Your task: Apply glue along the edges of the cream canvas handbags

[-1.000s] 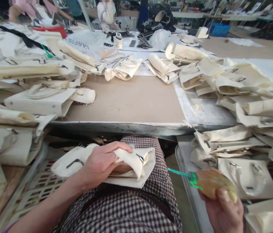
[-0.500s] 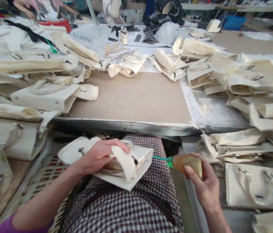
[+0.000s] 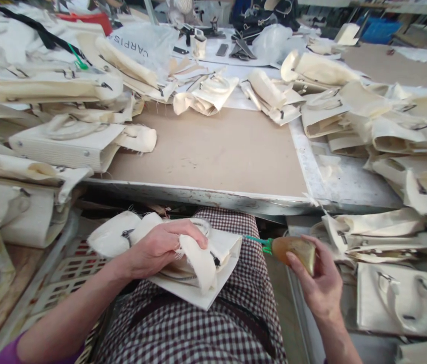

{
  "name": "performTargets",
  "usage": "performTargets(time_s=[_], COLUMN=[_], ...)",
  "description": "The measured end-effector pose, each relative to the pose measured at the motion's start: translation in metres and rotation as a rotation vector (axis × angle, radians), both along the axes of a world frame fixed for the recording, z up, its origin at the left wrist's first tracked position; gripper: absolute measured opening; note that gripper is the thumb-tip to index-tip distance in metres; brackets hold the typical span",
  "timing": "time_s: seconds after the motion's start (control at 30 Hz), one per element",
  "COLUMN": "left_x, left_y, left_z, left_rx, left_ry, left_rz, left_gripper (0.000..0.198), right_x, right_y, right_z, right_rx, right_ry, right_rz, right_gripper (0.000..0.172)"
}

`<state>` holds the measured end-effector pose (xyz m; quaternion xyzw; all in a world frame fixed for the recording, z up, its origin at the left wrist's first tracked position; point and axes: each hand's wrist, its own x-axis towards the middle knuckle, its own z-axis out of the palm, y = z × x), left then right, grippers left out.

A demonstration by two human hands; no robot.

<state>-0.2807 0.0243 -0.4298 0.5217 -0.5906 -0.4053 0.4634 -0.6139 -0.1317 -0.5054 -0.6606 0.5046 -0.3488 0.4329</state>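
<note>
A cream handbag piece [image 3: 213,283] with frayed strips and a zipper rests over my lap. My left hand [image 3: 160,247] is closed on it, with the fingers over its upper side. In my right hand [image 3: 319,278] is an amber glue bottle [image 3: 292,250] held sideways, its green nozzle [image 3: 261,242] pointing left. The thin nozzle tip comes up to the right edge of the handbag piece; I cannot tell whether it touches. My right fingers wrap round the bottle's wide end.
Ahead is a worktable with a brown board [image 3: 213,151]. Stacks of cream handbag pieces [image 3: 387,121] lie at the right and more [image 3: 61,141] at the left. A slotted plastic crate [image 3: 61,278] stands by my left forearm. A finished-looking bag [image 3: 402,298] lies low right.
The camera view has shifted slightly, so the table items sit a little higher in the picture. Both hands keep their holds, and the bottle stays at the handbag piece's right edge.
</note>
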Motion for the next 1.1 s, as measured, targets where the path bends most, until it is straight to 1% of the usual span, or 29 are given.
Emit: performTargets(time_s=[0.1,0.17,0.27,0.33,0.4,0.5,0.57,0.67,0.77,0.87,1.0,1.1], left_x=[0.002,0.002,0.003,0.004,0.005,0.005,0.005,0.005,0.005,0.005,0.006,0.004], left_y=[-0.001,-0.003,-0.005,-0.006,-0.006,-0.007,-0.007,-0.007,-0.007,-0.007,-0.007,-0.007], left_z=[0.001,0.002,0.003,0.004,0.003,0.004,0.005,0.006,0.006,0.006,0.004,0.003], left_rx=[-0.012,-0.023,-0.065,-0.107,-0.134,-0.106,-0.067,-0.057,-0.079,-0.085,-0.086,-0.068], left_ry=[0.008,0.003,-0.051,-0.088,-0.096,-0.073,-0.077,-0.107,-0.118,-0.118,-0.104,-0.101], left_rz=[-0.011,-0.01,-0.038,-0.073,-0.099,-0.109,-0.11,-0.123,-0.135,-0.151,-0.16,-0.146], left_gripper=[0.031,0.032,0.03,0.03,0.031,0.037,0.042,0.042,0.036,0.037,0.036,0.034], right_x=[-0.003,-0.003,0.002,0.004,0.004,0.001,-0.002,-0.004,-0.005,-0.005,-0.002,-0.001], right_y=[0.001,0.0,-0.005,-0.009,-0.014,-0.019,-0.02,-0.02,-0.016,-0.013,-0.009,-0.005], right_z=[0.006,0.009,0.007,0.002,-0.003,-0.005,-0.002,0.004,0.009,0.009,0.003,0.0], right_rx=[0.016,0.022,0.005,0.011,0.018,0.042,0.073,0.131,0.194,0.254,0.285,0.257], right_ry=[-0.022,-0.034,-0.035,-0.034,-0.03,-0.018,-0.008,-0.017,-0.048,-0.072,-0.077,-0.082], right_rz=[-0.024,-0.006,0.089,0.158,0.196,0.226,0.248,0.277,0.28,0.27,0.168,0.107], right_gripper=[0.055,0.053,0.051,0.05,0.05,0.05,0.05,0.049,0.048,0.05,0.053,0.052])
